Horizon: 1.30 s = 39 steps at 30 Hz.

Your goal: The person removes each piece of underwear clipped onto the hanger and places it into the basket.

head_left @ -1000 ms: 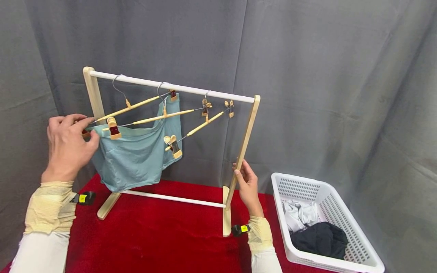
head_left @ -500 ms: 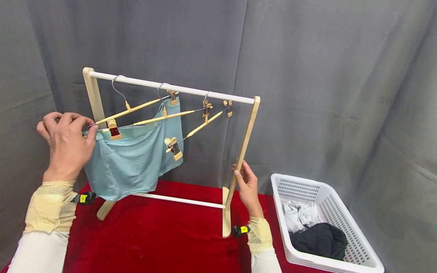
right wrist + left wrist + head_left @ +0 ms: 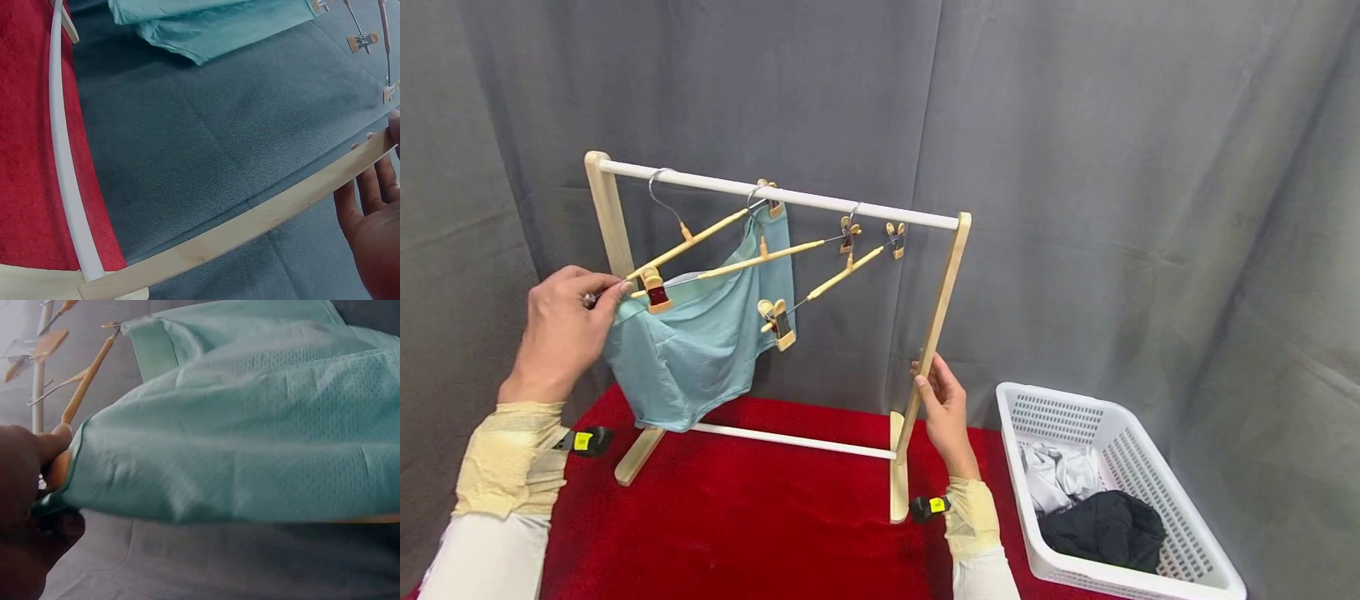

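Light teal shorts (image 3: 688,358) hang from the leftmost clip hanger (image 3: 692,239) on a small rack, their far waist corner held in a wooden clip (image 3: 773,200). My left hand (image 3: 561,329) pinches the near end of that hanger and the waist corner. In the left wrist view a bit of wooden clip (image 3: 60,470) shows between the fingertips, mostly hidden by them. My right hand (image 3: 947,408) holds the rack's right wooden post (image 3: 934,333), thumb in front and fingers behind, as the right wrist view of the post (image 3: 250,222) confirms.
Two more clip hangers, a middle one (image 3: 760,258) and a right one (image 3: 847,273), hang from the white rail (image 3: 820,200) without clothes. A white basket (image 3: 1138,442) at right holds white cloth (image 3: 1063,475) and black cloth (image 3: 1105,529). Red cloth (image 3: 760,517) covers the table; a grey curtain (image 3: 1075,208) stands behind.
My left hand went slightly left, then came back right with the hanger's near end. The hanger's far clip has swung up and left, and the shorts swayed. My right hand stays on the post.
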Tool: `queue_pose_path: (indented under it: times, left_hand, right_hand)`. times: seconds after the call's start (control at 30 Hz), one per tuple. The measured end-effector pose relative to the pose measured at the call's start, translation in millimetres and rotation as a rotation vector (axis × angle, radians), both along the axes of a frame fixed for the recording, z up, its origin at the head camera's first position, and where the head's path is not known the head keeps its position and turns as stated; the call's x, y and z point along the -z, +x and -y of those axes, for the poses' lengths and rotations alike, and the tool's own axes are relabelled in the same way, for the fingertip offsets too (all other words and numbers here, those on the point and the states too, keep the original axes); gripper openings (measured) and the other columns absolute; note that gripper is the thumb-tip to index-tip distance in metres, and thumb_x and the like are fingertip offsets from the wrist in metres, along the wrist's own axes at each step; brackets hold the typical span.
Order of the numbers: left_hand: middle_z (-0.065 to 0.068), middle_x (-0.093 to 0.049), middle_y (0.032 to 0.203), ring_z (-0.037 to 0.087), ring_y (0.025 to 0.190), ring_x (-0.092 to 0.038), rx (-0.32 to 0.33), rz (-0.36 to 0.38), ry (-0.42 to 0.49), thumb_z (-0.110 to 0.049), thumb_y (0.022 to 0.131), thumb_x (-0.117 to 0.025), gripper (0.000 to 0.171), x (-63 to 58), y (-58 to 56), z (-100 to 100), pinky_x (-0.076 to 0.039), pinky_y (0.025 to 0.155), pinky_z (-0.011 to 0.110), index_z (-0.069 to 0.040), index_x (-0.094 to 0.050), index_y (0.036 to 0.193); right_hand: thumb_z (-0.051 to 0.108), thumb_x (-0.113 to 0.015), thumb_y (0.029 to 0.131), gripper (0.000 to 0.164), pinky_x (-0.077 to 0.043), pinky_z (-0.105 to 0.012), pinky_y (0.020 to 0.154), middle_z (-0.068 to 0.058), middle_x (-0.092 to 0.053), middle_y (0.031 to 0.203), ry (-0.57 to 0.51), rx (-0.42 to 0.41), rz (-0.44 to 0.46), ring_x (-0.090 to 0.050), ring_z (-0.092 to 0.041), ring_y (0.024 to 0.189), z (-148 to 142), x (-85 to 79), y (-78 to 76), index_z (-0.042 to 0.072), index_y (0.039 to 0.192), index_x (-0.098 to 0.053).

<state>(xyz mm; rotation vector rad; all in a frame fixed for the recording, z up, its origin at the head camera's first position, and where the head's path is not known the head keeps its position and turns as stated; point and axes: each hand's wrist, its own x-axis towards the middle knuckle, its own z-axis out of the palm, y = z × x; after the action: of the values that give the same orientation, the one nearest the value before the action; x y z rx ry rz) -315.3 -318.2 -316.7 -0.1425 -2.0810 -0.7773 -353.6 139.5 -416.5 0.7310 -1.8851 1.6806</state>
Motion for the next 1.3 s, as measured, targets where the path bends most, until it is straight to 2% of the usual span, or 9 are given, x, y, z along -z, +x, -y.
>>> queue_pose_path:
  times: [0.13, 0.4, 0.63, 0.77, 0.9, 0.97, 1.13, 1.3]
  left_hand:
    - [0.015, -0.053, 0.089, 0.025, 0.08, -0.047, -0.011, -0.026, 0.016, -0.017, 0.089, -0.057, 0.023, -1.9, 0.4, -2.0, -0.034, 0.065, 0.039, 0.001, -0.067, 0.099]
    - [0.018, -0.053, 0.09, 0.026, 0.081, -0.047, -0.029, -0.105, 0.04, -0.014, 0.088, -0.059, 0.022, -6.8, 2.0, -4.0, -0.032, 0.067, 0.041, 0.004, -0.067, 0.098]
    - [0.019, -0.053, 0.09, 0.026, 0.081, -0.047, -0.051, -0.176, 0.059, -0.016, 0.088, -0.058, 0.023, -16.3, 13.0, -2.8, -0.031, 0.067, 0.038, 0.002, -0.067, 0.099]
    - [0.018, -0.053, 0.089, 0.027, 0.081, -0.048, -0.057, -0.206, 0.055, -0.015, 0.088, -0.059, 0.021, -17.1, 18.7, 1.2, -0.031, 0.067, 0.038, 0.001, -0.068, 0.097]
    - [0.019, -0.053, 0.086, 0.029, 0.078, -0.048, -0.056, -0.241, 0.035, -0.013, 0.087, -0.059, 0.019, -12.1, 24.1, 5.3, -0.03, 0.066, 0.04, 0.002, -0.069, 0.094]
    - [0.019, -0.053, 0.086, 0.029, 0.079, -0.048, -0.064, -0.233, 0.036, -0.013, 0.087, -0.059, 0.019, -7.1, 27.5, 6.3, -0.03, 0.066, 0.041, 0.002, -0.069, 0.094]
    - [0.018, -0.053, 0.089, 0.027, 0.08, -0.048, -0.083, -0.183, 0.058, -0.013, 0.088, -0.059, 0.02, 9.9, 32.1, 1.5, -0.032, 0.066, 0.037, 0.002, -0.068, 0.096]
    - [0.017, -0.054, 0.087, 0.019, 0.076, -0.047, -0.077, -0.183, 0.081, -0.012, 0.087, -0.059, 0.019, 29.5, 30.5, -2.4, -0.033, 0.065, 0.028, 0.002, -0.068, 0.095]
  right_hand:
    - [0.001, -0.049, 0.091, 0.045, -0.045, -0.027, 0.088, -0.038, -0.05, 0.116, -0.004, -0.008, -0.004, -0.051, -0.043, 0.108, -0.7, 0.4, 0.2, -0.003, 0.134, -0.04]
    - [0.003, -0.05, 0.091, 0.045, -0.045, -0.028, 0.088, -0.029, -0.054, 0.117, -0.001, -0.003, 0.012, -0.05, -0.043, 0.109, -1.2, 0.5, -1.2, -0.001, 0.135, -0.041]
    - [0.009, -0.051, 0.092, 0.045, -0.045, -0.028, 0.089, -0.026, -0.055, 0.117, -0.003, -0.001, -0.018, -0.054, -0.034, 0.109, -3.6, 17.4, -16.8, 0.011, 0.136, -0.043]
    - [0.006, -0.051, 0.091, 0.045, -0.045, -0.03, 0.089, -0.023, -0.057, 0.116, -0.005, -0.016, -0.006, -0.051, -0.041, 0.109, -1.1, 7.9, -9.8, 0.006, 0.135, -0.043]
    - [0.005, -0.05, 0.091, 0.045, -0.045, -0.03, 0.089, -0.023, -0.057, 0.116, 0.009, -0.012, -0.005, -0.052, -0.038, 0.109, 1.2, 0.0, -4.3, 0.002, 0.135, -0.042]
    - [0.004, -0.05, 0.091, 0.045, -0.045, -0.029, 0.089, -0.023, -0.057, 0.116, 0.018, -0.009, -0.006, -0.054, -0.034, 0.108, 1.4, -1.3, -2.8, 0.0, 0.135, -0.041]
    - [0.003, -0.05, 0.091, 0.044, -0.045, -0.028, 0.088, -0.02, -0.058, 0.114, 0.017, 0.006, -0.011, -0.054, -0.035, 0.107, -3.9, -2.7, -0.7, -0.001, 0.134, -0.041]
    - [0.004, -0.05, 0.092, 0.045, -0.044, -0.029, 0.09, -0.021, -0.058, 0.115, 0.02, 0.013, -0.01, -0.054, -0.033, 0.107, -7.4, -4.4, 1.0, 0.0, 0.135, -0.04]
